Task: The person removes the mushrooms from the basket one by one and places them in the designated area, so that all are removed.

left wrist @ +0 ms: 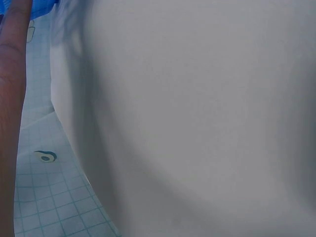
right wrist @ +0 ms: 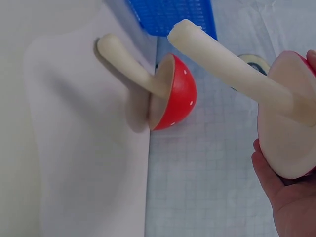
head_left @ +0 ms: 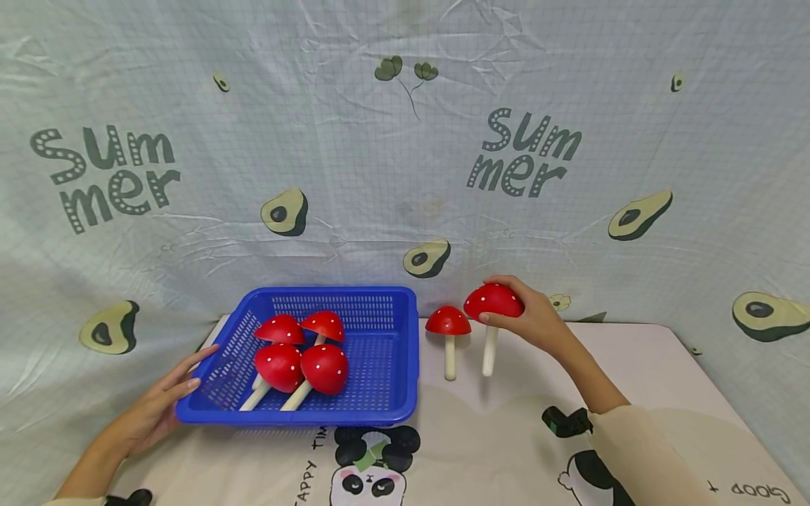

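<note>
A blue plastic basket [head_left: 380, 416] stands on the table, with several red-capped toy mushrooms [head_left: 325, 369] in its left half. My left hand [head_left: 155, 404] touches the basket's left side, thumb and forefinger stretched out to the rim; its other fingers are mostly hidden. My right hand [head_left: 528, 313] grips another toy mushroom [head_left: 490, 301] by its white-dotted red cap, the pale stem pointing down above the table. Left of it, one more toy mushroom [head_left: 448, 322] lies near the table's back edge. In the right wrist view, the held mushroom's stem [right wrist: 227, 69] and pale underside show.
A light tablecloth [head_left: 481, 450] with panda prints covers the table. Behind hangs a pale curtain [head_left: 354, 140] printed with avocados and lettering. Black straps [head_left: 567, 422] are on both wrists.
</note>
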`<state>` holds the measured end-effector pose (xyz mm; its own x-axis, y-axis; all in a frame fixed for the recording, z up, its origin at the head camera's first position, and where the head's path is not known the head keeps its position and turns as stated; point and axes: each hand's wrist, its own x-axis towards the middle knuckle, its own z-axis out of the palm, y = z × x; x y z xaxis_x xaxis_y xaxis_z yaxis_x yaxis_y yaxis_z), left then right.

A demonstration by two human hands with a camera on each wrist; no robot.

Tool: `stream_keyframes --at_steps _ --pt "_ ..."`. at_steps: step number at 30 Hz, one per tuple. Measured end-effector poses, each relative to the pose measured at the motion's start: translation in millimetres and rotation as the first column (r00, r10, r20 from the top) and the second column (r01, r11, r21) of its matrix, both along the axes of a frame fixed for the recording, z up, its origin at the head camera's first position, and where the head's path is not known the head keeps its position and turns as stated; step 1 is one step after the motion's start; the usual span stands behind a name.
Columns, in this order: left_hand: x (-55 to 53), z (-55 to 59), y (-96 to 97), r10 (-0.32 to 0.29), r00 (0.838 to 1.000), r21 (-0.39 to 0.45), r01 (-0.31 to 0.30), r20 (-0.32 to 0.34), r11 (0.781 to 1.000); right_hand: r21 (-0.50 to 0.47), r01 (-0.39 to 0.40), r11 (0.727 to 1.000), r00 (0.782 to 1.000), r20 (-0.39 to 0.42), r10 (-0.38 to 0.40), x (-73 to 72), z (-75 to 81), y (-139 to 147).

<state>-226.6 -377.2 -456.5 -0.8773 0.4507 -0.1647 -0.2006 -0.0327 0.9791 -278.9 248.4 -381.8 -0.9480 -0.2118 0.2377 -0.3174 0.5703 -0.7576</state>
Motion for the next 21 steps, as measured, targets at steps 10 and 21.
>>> stream_keyframes --at_steps 10,21 --pt "-0.5 -1.3 -0.6 0.023 1.000 -0.034 -0.023 0.001 0.999 0.039 0.008 0.999 1.000 0.023 -0.009 -9.7 -10.1 7" --pt "-0.9 -2.5 -0.3 0.061 0.998 -0.077 -0.060 0.007 0.995 0.096 -0.038 0.995 0.998 0.057 0.032 -21.9 -22.0 15"
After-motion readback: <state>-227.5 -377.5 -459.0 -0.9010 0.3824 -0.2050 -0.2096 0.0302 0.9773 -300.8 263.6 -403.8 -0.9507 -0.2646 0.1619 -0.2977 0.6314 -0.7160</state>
